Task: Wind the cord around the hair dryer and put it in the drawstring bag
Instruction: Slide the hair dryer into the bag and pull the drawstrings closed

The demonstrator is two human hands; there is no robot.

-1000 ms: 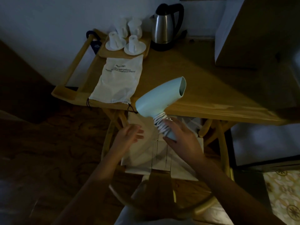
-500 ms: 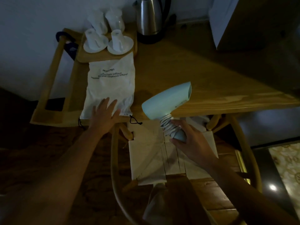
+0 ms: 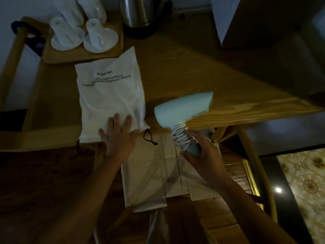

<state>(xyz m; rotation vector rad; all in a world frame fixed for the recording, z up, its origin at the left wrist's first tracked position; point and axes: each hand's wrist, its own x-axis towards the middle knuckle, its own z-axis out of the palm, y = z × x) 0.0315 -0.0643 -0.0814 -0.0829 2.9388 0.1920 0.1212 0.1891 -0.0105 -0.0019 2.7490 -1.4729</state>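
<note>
Hair dryer (image 3: pixel 184 110), cord (image 3: pixel 182 135) wound, sits gripped in our right hand (image 3: pixel 202 154); our left hand (image 3: pixel 119 136), spread flat on the drawstring bag (image 3: pixel 110 101), should pinch its mouth open first.

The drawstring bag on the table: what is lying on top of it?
Only the left hand rests on the drawstring bag, fingers flat near its mouth. Whether the bag holds anything cannot be seen; the cloth covers it.

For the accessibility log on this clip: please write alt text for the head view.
Seen from above, a person's right hand grips the handle of a pale blue hair dryer with its cord wound on, while the left hand rests flat on a white drawstring bag on a wooden table.
</note>
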